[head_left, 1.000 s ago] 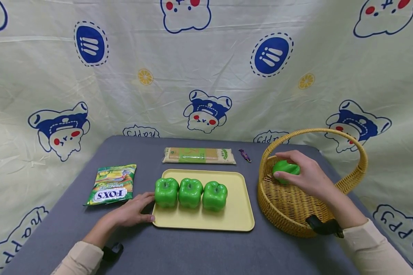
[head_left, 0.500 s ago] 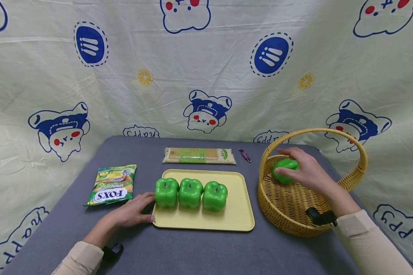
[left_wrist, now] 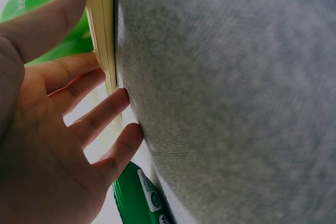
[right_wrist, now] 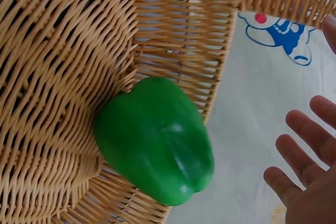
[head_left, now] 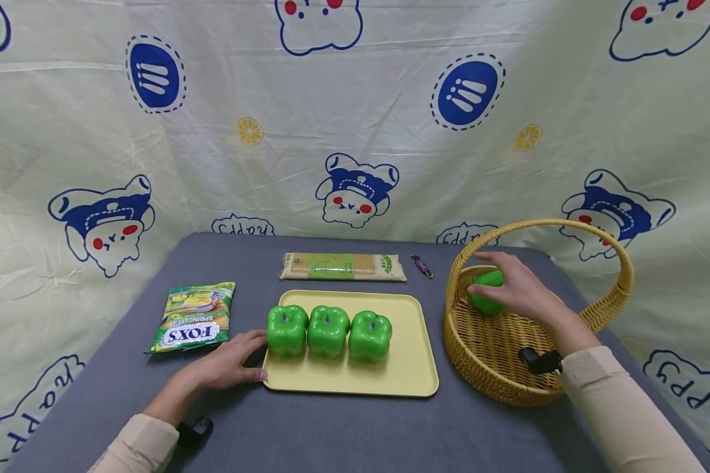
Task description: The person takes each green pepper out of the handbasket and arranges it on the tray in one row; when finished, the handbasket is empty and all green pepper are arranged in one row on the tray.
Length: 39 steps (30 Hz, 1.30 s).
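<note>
One green bell pepper [right_wrist: 157, 142] lies inside the wicker basket [head_left: 473, 368], against its far left wall. My right hand [head_left: 523, 289] hovers over it; in the right wrist view the fingers [right_wrist: 299, 156] are spread and apart from the pepper. My left hand [head_left: 227, 362] is at the left edge of the pale yellow tray [head_left: 414, 355], fingertips touching its rim. On that tray three more green bell peppers stand side by side: a left one [head_left: 286, 330], a middle one [head_left: 328, 331] and a right one [head_left: 370, 336].
A green candy bag [head_left: 192, 317] lies left of the tray. Behind the tray are a long pack of noodles [head_left: 343, 267] and a small purple wrapped candy [head_left: 422, 266]. The basket's tall handle [head_left: 618, 276] arches over the right side. A printed cloth [head_left: 355, 98] hangs behind the table.
My right hand has let go of the pepper in the basket and risen slightly away from it, the forearm shifting left. My left hand and the tray have stayed put.
</note>
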Motion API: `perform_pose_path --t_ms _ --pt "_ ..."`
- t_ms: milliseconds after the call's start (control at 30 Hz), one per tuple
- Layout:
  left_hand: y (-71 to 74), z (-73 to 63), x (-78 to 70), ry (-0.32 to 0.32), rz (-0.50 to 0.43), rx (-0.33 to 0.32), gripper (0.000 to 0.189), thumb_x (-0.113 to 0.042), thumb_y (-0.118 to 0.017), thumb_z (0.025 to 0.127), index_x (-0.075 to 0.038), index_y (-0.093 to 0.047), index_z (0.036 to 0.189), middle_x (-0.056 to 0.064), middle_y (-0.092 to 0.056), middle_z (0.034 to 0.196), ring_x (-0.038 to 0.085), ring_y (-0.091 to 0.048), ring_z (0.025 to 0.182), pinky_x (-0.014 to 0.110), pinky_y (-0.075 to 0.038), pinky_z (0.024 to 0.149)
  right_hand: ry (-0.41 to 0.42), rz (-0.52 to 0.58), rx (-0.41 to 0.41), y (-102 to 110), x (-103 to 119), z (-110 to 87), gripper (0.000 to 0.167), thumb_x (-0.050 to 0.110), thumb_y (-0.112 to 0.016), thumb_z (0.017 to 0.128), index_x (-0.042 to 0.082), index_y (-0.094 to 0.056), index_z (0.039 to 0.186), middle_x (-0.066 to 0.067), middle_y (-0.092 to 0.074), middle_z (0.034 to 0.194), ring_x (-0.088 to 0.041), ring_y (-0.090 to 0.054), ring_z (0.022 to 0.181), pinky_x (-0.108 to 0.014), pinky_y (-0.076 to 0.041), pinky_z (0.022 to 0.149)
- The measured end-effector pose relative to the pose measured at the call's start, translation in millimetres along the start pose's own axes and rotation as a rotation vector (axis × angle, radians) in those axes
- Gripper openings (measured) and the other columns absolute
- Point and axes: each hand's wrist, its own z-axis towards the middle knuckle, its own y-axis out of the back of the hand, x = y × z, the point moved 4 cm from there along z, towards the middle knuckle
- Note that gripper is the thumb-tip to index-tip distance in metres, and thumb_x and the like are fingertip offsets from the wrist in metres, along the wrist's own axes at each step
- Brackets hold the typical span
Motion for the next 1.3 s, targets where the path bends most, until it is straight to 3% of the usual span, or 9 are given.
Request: perform_pose_path --t_ms 200,433,833,967,1067,1300 --pt "1.3 -0.1 -2.8 -0.038 0.007 -0.004 0.067 -0.034 -0.068 0.085 0.003 -0.045 0.136 0.020 -0.042 0.141 0.043 -0.039 0.130 0.059 -0.034 0.102 -0.022 0.007 0.032 -4 -10 6.7 0.085 0.054 -0.066 0.082 0.007 -0.034 0.145 -0.024 -0.032 0.147 -0.049 -0.022 0.136 -0.067 -0.024 0.102" --pt "-0.9 -0.4 -2.0 -0.025 -0.007 0.000 0.068 -0.034 -0.067 0.086 0.003 -0.044 0.137 0.021 -0.041 0.142 0.044 -0.037 0.131 0.060 -0.033 0.102 -0.021 0.004 0.051 -12 -20 12.4 0.086 0.057 -0.064 0.081 0.006 -0.035 0.144 -0.025 -0.034 0.147 -0.049 -0.024 0.135 -0.067 -0.025 0.102" --pt "-0.6 -1.8 -0.7 -0.025 0.000 0.002 0.068 -0.035 -0.067 0.086 0.003 -0.043 0.138 0.021 -0.041 0.142 0.043 -0.038 0.130 0.060 -0.033 0.102 -0.028 -0.071 0.062 -19 -35 17.7 0.081 0.048 -0.066 0.084 0.001 -0.036 0.142 -0.028 -0.039 0.141 -0.049 -0.032 0.130 -0.065 -0.031 0.099" --pt "-0.8 -1.9 -0.6 -0.026 0.002 0.003 0.068 -0.035 -0.066 0.086 0.003 -0.043 0.138 0.021 -0.041 0.142 0.043 -0.038 0.130 0.061 -0.034 0.102 -0.029 -0.091 0.065 -19 -37 18.4 0.075 0.039 -0.068 0.085 0.000 -0.037 0.141 -0.028 -0.044 0.135 -0.044 -0.044 0.117 -0.055 -0.043 0.085" --pt "-0.5 -1.9 -0.6 -0.032 0.010 0.000 0.068 -0.035 -0.066 0.086 0.003 -0.043 0.137 0.021 -0.042 0.142 0.043 -0.039 0.130 0.061 -0.034 0.101 -0.017 -0.100 0.063 -18 -38 18.2 0.072 0.034 -0.069 0.085 -0.002 -0.039 0.140 -0.028 -0.048 0.128 -0.038 -0.049 0.106 -0.044 -0.044 0.075" --pt "0.0 -1.6 -0.7 -0.028 0.011 -0.002 0.068 -0.035 -0.067 0.086 0.003 -0.043 0.137 0.020 -0.042 0.142 0.043 -0.038 0.130 0.060 -0.034 0.101 -0.018 -0.152 0.043 -17 -43 13.2 0.071 0.034 -0.070 0.083 -0.004 -0.042 0.136 -0.028 -0.051 0.125 -0.037 -0.049 0.102 -0.043 -0.039 0.073"
